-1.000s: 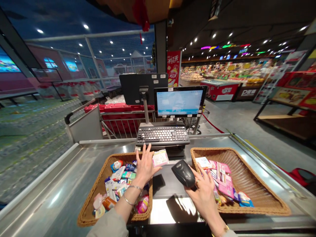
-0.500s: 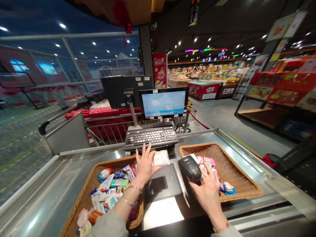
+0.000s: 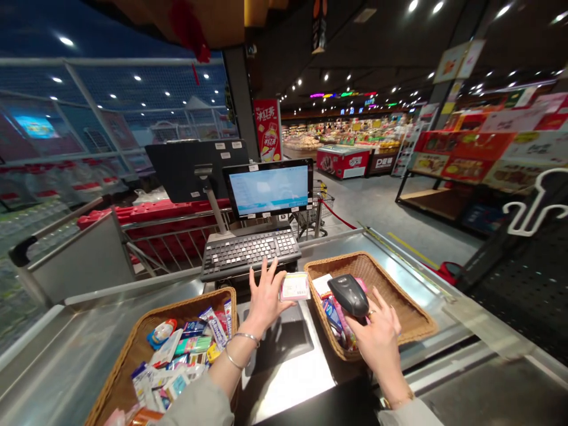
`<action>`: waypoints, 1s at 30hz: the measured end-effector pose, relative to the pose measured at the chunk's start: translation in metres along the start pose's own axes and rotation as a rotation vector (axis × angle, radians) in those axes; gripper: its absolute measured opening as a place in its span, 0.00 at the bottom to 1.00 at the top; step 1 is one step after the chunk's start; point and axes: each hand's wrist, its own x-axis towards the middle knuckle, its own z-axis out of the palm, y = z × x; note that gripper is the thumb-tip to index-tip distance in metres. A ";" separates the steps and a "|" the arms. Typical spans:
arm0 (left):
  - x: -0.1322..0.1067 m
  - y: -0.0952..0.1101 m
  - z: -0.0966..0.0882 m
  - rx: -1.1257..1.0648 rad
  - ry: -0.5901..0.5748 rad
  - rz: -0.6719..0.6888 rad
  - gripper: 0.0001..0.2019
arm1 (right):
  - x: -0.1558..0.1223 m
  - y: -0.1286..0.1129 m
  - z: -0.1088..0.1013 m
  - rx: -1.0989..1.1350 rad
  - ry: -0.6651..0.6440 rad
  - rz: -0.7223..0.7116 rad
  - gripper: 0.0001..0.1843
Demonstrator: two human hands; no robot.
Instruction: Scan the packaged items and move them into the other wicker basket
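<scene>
My left hand (image 3: 266, 302) is raised above the black flatbed scanner (image 3: 284, 337), with its fingers spread. It holds a small pink-and-white packet (image 3: 295, 287) at the thumb side. My right hand (image 3: 377, 337) grips a black handheld barcode scanner (image 3: 349, 296) above the near corner of a wicker basket (image 3: 410, 307), which has colourful packets (image 3: 332, 316) in it. A second wicker basket (image 3: 186, 305) lies below my left forearm, filled with assorted small packets and tubes (image 3: 186, 349). Its near end is cut off by the frame and hidden by my sleeve.
Both baskets sit on a steel checkout counter (image 3: 89, 331). Behind them stand a keyboard (image 3: 248, 254) and a lit monitor (image 3: 268, 189). A black pegboard with a white hook (image 3: 532, 201) rises at the right, and a red rope (image 3: 337, 218) runs beyond the counter.
The whole scene has slid left in view as my head turned right. Both hands keep their hold, and the packet and barcode scanner stay with them.
</scene>
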 end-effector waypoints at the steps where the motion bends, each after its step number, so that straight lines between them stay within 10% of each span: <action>1: 0.002 0.004 0.002 -0.004 -0.001 0.012 0.37 | 0.002 0.002 -0.002 0.005 0.006 0.015 0.20; 30: 0.039 0.108 0.100 -0.146 -0.219 0.259 0.41 | 0.039 0.083 -0.036 -0.082 0.125 0.316 0.26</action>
